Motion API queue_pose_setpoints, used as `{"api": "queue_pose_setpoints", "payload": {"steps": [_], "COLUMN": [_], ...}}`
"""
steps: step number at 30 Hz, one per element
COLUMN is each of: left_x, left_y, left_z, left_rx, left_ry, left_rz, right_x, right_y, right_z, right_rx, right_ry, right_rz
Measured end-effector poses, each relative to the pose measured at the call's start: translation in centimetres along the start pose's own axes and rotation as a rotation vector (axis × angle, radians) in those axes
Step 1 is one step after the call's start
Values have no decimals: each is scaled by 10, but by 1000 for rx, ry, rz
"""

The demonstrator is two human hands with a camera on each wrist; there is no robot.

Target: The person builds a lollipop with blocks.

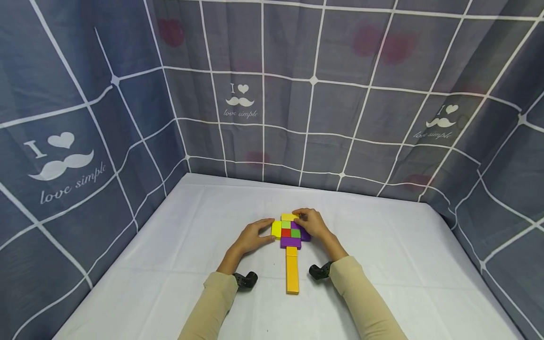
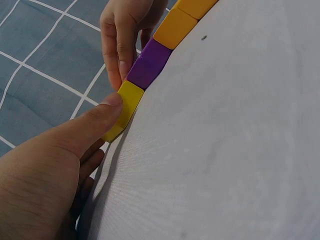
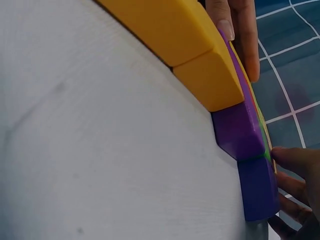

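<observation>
On the white tabletop, flat coloured blocks lie together in a flower-like shape. My left hand [image 1: 250,237] holds the left yellow block [image 1: 276,230] between thumb and fingers at its two ends. At the far side, my right hand [image 1: 312,223] has its thumb and index finger at the right end of another yellow block [image 1: 289,217]. Between them sit a light green block [image 1: 286,225], a red block [image 1: 286,233] and a green block [image 1: 295,233]. Purple blocks [image 1: 291,243] border the near and right sides, partly covered by my right hand. A long orange block [image 1: 292,275] extends toward me.
A short orange block [image 1: 291,251] joins the long one to the purple block. Dark grey checked curtains [image 1: 289,104] enclose the white table [image 1: 170,264] at the back and sides. Black wrist devices [image 1: 246,281] sit beside both cuffs.
</observation>
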State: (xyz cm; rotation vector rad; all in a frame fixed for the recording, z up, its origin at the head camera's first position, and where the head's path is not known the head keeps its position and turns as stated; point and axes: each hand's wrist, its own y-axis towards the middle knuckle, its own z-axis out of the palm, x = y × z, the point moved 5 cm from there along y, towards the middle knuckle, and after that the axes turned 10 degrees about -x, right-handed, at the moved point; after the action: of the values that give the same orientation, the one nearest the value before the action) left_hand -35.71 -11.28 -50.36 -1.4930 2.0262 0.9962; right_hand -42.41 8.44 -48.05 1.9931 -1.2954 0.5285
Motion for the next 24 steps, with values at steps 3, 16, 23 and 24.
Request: {"api": "queue_pose_setpoints", "payload": {"steps": [3,16,23,24], "left_x": [-1,-4,-3,-3], "left_y": [0,-1,0,1], "left_z": [0,2,-2,-4], "left_rx": [0,-12,2,5], "left_ry": [5,2,-51,-66], "left_rz": [-1,34,33,19], "right_x": [-1,-5,-5,-5], "right_y": [-1,-5,-5,-5], "right_z": [-1,-1,-2,-3], "right_rx": [-4,-4,-22,-26], "right_ry": [2,-1,-5,-6], "right_rz": [-6,9,-3,-9]}}
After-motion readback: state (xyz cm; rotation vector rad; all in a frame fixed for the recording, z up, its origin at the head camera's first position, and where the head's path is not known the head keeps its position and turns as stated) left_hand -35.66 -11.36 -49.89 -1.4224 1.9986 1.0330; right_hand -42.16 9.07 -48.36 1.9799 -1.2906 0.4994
